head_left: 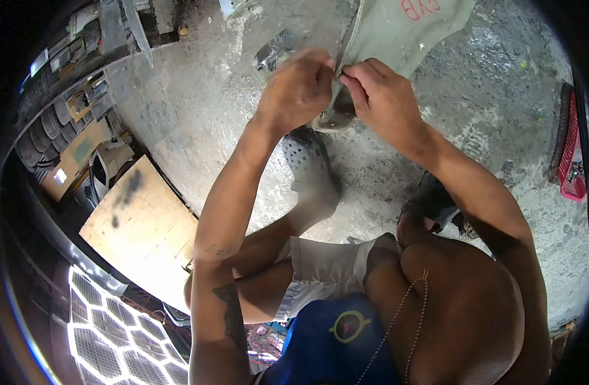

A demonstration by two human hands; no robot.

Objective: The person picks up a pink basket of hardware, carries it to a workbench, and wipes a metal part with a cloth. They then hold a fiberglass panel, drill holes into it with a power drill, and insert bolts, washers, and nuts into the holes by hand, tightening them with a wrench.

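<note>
A grey-green panel (pixel 403 38) with red lettering on it reaches in from the top of the view, and its narrow lower end comes down between my hands. My left hand (pixel 299 90) is closed, with the fingertips pinched at the panel's left edge. Right beside it, the thumb and fingers of my right hand (pixel 384 96) pinch the same edge. Whether some small thing sits between the fingertips is hidden. Just below, a dark rounded part with a pale rim (pixel 336 115) shows between the hands, partly covered.
A grey perforated clog (pixel 307 157) is on my foot close below the hands. Worn concrete floor (pixel 198 90) surrounds me. A wooden board (pixel 140 224) lies at left, near shelves with stacked curved parts (pixel 50 135). A pink basket (pixel 573 173) stands at far right.
</note>
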